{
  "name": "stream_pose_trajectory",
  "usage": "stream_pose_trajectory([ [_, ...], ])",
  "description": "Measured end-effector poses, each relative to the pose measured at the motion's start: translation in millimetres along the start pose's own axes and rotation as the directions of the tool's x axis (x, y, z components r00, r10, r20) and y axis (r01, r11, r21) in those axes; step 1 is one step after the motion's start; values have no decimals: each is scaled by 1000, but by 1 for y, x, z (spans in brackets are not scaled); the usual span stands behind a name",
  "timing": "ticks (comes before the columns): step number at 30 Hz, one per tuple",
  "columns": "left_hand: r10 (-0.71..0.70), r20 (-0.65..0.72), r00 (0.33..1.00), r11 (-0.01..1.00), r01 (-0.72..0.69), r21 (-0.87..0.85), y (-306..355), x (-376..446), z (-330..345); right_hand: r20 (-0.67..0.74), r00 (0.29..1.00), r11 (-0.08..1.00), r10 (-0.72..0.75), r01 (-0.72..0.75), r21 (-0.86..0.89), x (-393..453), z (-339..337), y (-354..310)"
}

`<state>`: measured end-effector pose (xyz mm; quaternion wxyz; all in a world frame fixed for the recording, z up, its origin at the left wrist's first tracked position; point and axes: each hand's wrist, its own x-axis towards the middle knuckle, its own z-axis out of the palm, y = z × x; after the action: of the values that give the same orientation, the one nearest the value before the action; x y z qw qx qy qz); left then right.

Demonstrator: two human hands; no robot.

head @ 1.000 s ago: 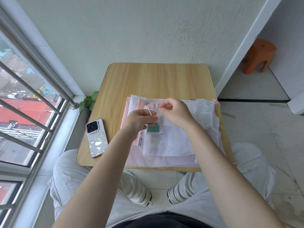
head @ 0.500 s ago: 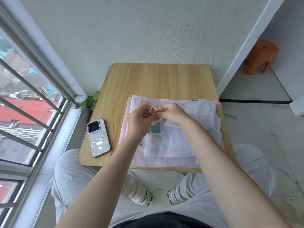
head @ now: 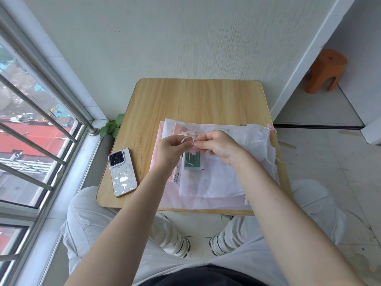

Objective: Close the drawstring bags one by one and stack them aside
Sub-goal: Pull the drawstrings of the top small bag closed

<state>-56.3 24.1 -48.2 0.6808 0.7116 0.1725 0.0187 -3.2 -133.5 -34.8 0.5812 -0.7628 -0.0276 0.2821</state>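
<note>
Head view | both hands' fingers pinch cord (head: 186, 139) at small bag (head: 192, 162) mouth, left hand (head: 172, 148), right hand (head: 219, 146) | closing underway | flat bags (head: 216, 184) beneath fingers seemingly left.

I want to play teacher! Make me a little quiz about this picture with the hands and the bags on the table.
1. True or false: the phone lies on top of the pile of bags.
2. What are the left hand and right hand pinching between them? A) a pen B) a thin drawstring C) the phone
3. Fill in: the orange stool stands on the ____, beyond the table.

Key:
1. False; it lies on the bare wood, to the left of the pile.
2. B
3. floor
</note>
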Motion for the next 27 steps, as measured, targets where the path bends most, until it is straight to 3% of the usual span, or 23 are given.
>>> stream_pose_trajectory([
  [13,-55,45,997,993,50,105,-7,6,0,-110,989,994,102,-98,42,12,8,0],
  [17,-46,31,998,994,43,100,-9,5,2,-203,978,994,52,-69,-79,19,11,7],
  [20,-52,16,999,991,50,125,-10,5,3,-308,948,969,-76,-3,-248,21,12,9],
  [22,-49,14,999,990,47,135,-11,5,4,-370,904,889,-214,24,-457,20,12,10],
  [24,-47,14,999,991,45,128,-11,4,5,-344,871,746,-351,38,-665,19,12,13],
  [27,-42,6,999,991,41,130,-10,3,5,-348,848,693,-400,32,-720,20,12,16],
])
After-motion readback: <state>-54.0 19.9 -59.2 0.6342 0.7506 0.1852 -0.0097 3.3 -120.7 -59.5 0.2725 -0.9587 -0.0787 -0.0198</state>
